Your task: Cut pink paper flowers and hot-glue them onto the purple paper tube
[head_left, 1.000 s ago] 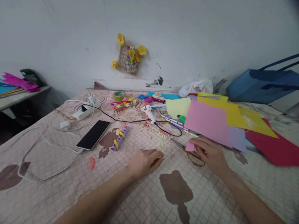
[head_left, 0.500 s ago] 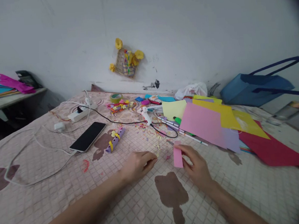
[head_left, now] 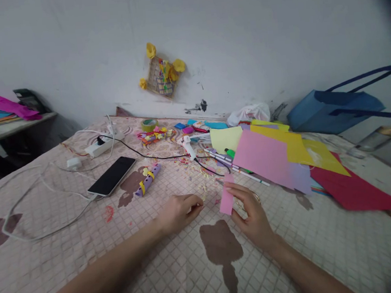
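My right hand [head_left: 252,210] holds a small pink paper strip [head_left: 226,198] upright between thumb and fingers. Gold-coloured loops of what look like scissors [head_left: 256,198] show behind its fingers, and a thin metal tip appears near the strip's top. To the left, my left hand [head_left: 179,214] hovers close over the table with fingers pinched together; anything between them is too small to make out. Small paper scraps [head_left: 204,186] lie just beyond both hands. A purple paper roll [head_left: 148,180] with yellow bands and dark dots rests beyond my left hand.
A white glue gun [head_left: 189,148] trails a black cord toward a power strip [head_left: 101,147]. A phone [head_left: 112,176] with a white cable lies at left. Coloured sheets [head_left: 261,156] and striped sticks spread right, before a blue bag [head_left: 332,111]. Tape [head_left: 149,125] sits at the back.
The pink strip has tilted in my right hand, its lower end swinging left, and the gold loops have come into sight. My left hand stays pinched in nearly the same place.
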`<state>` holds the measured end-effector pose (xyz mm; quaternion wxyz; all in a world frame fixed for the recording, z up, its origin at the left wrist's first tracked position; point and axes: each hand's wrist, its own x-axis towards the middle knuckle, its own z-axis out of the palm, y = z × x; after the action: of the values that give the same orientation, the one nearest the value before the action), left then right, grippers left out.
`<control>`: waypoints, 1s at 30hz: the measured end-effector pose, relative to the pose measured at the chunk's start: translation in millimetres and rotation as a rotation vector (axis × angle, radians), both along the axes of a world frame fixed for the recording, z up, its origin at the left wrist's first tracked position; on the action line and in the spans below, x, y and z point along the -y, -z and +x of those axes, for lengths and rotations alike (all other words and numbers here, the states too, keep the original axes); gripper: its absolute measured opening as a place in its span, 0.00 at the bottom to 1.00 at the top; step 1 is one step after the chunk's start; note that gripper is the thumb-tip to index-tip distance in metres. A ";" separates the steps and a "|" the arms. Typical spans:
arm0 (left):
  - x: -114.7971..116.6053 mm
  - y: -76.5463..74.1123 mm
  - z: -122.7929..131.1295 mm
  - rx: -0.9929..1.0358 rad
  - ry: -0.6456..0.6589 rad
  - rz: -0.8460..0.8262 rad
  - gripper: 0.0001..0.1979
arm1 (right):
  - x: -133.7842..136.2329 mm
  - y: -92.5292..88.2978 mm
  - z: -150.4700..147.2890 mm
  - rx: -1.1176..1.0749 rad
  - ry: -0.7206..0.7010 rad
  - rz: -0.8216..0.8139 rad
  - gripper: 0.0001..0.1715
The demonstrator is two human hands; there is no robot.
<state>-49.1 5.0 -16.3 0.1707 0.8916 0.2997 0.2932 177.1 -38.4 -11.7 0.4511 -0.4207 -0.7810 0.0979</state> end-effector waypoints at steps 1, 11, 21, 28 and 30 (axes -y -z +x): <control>-1.8 0.5 -0.5 0.011 -0.011 -0.004 0.06 | 1.2 -0.5 -1.5 0.016 -0.004 0.005 0.30; 5.3 3.2 9.7 0.279 0.007 -0.294 0.14 | 7.5 2.7 -14.2 0.065 -0.199 -0.135 0.31; 8.3 -1.2 15.2 0.449 0.174 -0.178 0.12 | 7.0 1.1 -1.4 0.083 -0.355 -0.264 0.29; 7.0 0.7 12.5 0.489 0.051 -0.135 0.13 | 12.9 6.6 1.4 -0.132 -0.220 -0.208 0.18; 9.1 0.3 12.7 0.520 0.007 -0.121 0.13 | 14.4 7.1 -0.3 -0.115 -0.307 -0.329 0.13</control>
<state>-36.4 -4.1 -16.6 0.2961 0.7756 0.2598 0.4933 176.8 -52.9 -18.8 0.4001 -0.3585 -0.7824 0.3151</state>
